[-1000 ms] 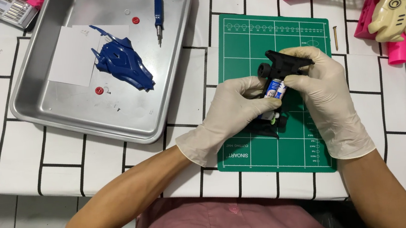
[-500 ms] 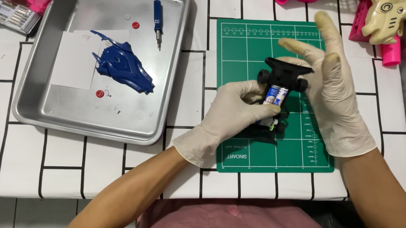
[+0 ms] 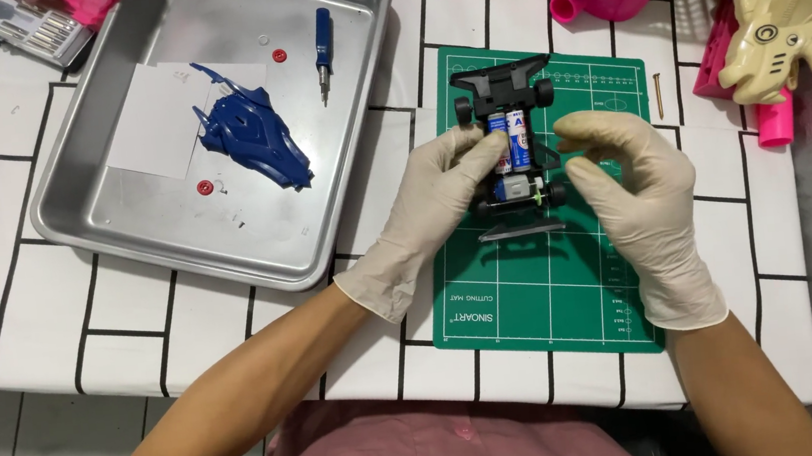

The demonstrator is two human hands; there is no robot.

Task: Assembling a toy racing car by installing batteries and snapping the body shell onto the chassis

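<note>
A black toy car chassis (image 3: 505,92) with batteries and a small motor showing rests on the green cutting mat (image 3: 553,283). My left hand (image 3: 433,200), in a pale glove, grips the chassis on its left side, thumb on the batteries. At the right side of the chassis my gloved right hand (image 3: 639,198) hovers with fingers curled and apart, holding nothing. The car's blue body shell (image 3: 251,139) lies on white paper in the metal tray (image 3: 124,222).
A blue-handled screwdriver (image 3: 323,54) and small red parts lie in the tray. A cream toy gun (image 3: 785,2) and pink plastic toys crowd the back right. A thin pin (image 3: 657,94) lies by the mat's right edge. The white gridded table (image 3: 21,299) ends near my body.
The chassis has been turned and set lengthwise on the mat with batteries facing up. My right hand has let go and drawn back to the right. My left hand keeps its hold.
</note>
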